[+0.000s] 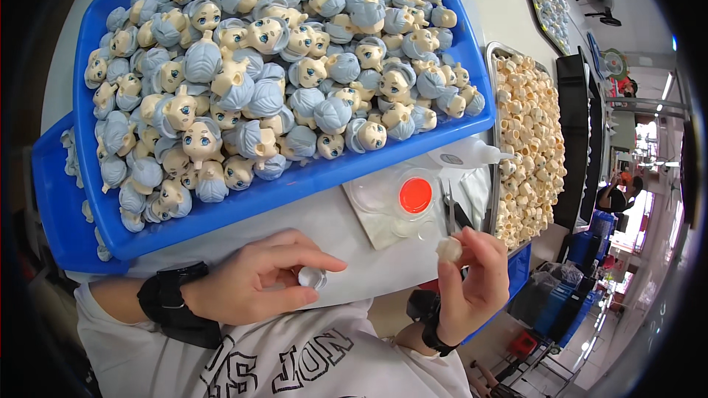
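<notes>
Between the thumb and fingers of my left hand (258,280) is a small pale grey hollow doll hair piece (312,277), its open side showing. My right hand (476,273) pinches a small cream doll face part (448,250) in its fingertips, to the right of the hair piece and apart from it. Both hands are just above the near edge of the white table (376,269). Beyond them, a large blue tray (310,177) is heaped with doll heads (201,141) with blue-grey hair and painted eyes.
A metal tray (490,88) of cream doll parts (527,147) stands on the right. Between the trays lie a white squeeze bottle (464,153), a round dish with a red centre (415,195) and metal tweezers (451,206). Another blue tray (55,199) sits far left. A person (619,195) is in the background.
</notes>
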{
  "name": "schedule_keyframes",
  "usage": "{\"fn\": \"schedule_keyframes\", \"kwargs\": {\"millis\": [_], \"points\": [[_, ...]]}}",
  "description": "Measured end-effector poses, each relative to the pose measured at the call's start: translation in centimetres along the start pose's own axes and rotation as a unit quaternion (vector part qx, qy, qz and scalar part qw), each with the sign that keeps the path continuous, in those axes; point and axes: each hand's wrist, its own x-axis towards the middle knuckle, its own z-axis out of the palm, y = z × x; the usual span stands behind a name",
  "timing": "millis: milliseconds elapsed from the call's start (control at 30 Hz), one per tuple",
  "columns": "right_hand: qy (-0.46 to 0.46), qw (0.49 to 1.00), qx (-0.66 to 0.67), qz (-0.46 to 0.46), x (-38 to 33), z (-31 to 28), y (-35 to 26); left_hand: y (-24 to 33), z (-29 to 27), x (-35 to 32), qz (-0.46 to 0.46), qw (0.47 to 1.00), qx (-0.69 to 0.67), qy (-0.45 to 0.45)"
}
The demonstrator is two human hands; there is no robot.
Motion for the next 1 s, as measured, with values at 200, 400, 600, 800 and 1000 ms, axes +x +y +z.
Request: {"fn": "schedule_keyframes", "kwargs": {"millis": [200, 400, 600, 800, 1000], "points": [[-0.052, 0.983, -0.139, -0.113, 1.1, 0.3, 0.2, 0.0, 0.0, 0.1, 0.039, 0.999, 0.025, 0.001], [-0.053, 0.975, -0.166, -0.135, 1.3, 0.5, 0.2, -0.2, -0.3, 0.1, 0.037, 0.999, 0.002, -0.015], [-0.057, 0.973, -0.173, -0.138, 1.4, 0.6, 0.1, 0.4, 0.4, 0.0, -0.021, 0.994, -0.109, 0.015], [-0.052, 0.979, -0.16, -0.119, 1.1, 0.7, 0.3, 0.1, -0.1, -0.1, 0.019, 1.0, -0.023, -0.006], [-0.041, 0.98, -0.155, -0.114, 0.9, 0.7, 0.5, 0.0, -0.3, 0.0, 0.044, 0.999, -0.008, -0.016]]}}
